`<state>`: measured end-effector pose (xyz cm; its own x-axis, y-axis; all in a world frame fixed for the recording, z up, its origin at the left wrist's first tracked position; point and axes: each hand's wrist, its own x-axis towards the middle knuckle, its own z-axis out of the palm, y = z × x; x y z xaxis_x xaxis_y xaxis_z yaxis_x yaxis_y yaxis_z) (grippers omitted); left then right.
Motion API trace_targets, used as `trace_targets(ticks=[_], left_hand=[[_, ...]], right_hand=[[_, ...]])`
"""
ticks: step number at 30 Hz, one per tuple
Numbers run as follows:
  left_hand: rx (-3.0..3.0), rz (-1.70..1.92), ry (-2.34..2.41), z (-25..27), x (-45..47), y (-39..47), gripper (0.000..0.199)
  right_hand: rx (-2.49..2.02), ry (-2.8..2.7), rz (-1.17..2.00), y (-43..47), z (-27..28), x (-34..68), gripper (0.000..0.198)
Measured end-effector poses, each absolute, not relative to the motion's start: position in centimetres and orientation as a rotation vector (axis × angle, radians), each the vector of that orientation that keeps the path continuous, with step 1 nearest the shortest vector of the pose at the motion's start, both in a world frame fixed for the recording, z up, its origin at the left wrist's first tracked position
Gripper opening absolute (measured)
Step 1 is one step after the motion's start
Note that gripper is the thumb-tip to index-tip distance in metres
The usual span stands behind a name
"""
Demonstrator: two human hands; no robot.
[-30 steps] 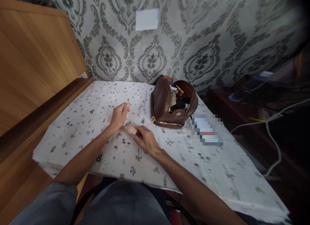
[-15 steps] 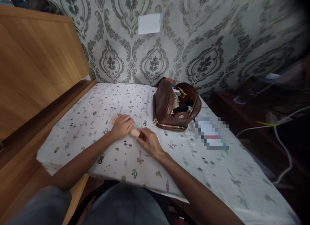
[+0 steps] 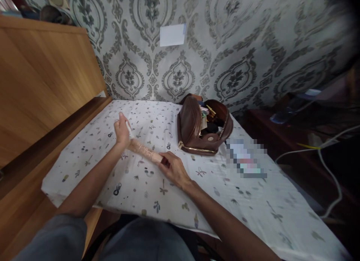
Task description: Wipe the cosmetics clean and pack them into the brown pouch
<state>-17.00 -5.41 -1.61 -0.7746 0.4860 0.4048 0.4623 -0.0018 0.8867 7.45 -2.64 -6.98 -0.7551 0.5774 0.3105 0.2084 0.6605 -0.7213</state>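
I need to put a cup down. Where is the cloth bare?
Bare cloth lies left of the left hand, and near the front edge right of the right hand. Crowded around the pouch and strip.

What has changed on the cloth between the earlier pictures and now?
The left hand lifted off the pinkish strip and moved away to the left, open, so that much more of the strip's length now lies uncovered. The right hand still presses the strip's near end onto the printed cloth. The open brown pouch stayed in its place.
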Motion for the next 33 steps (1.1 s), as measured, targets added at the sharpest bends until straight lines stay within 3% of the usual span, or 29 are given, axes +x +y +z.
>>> trace_targets(ticks=[5, 10, 18, 25, 33], left_hand=[[1.341, 1.853, 2.059, -2.1, -8.9, -5.4, 0.046], [2.259, 1.150, 1.876, -4.1, -6.4, -8.8, 0.024], [2.262, 0.806, 2.065, -5.1, -14.0, -11.3, 0.012], [2.054, 0.994, 2.370, -6.7, -18.5, -12.7, 0.029], [2.040, 1.100, 2.388, -6.6, -15.9, -13.0, 0.025]], right_hand=[[-0.615, -2.363, 0.941, -2.7, -7.0, 7.4, 0.023], [-0.649, -2.379, 0.922, -2.6, -6.9, 7.3, 0.004], [-0.612, -2.386, 0.995, -2.5, -6.8, 7.6, 0.028], [-0.582, -2.409, 0.936, -2.5, -6.6, 7.8, 0.023], [-0.614, -2.326, 0.968, -2.5, -7.5, 7.5, 0.034]])
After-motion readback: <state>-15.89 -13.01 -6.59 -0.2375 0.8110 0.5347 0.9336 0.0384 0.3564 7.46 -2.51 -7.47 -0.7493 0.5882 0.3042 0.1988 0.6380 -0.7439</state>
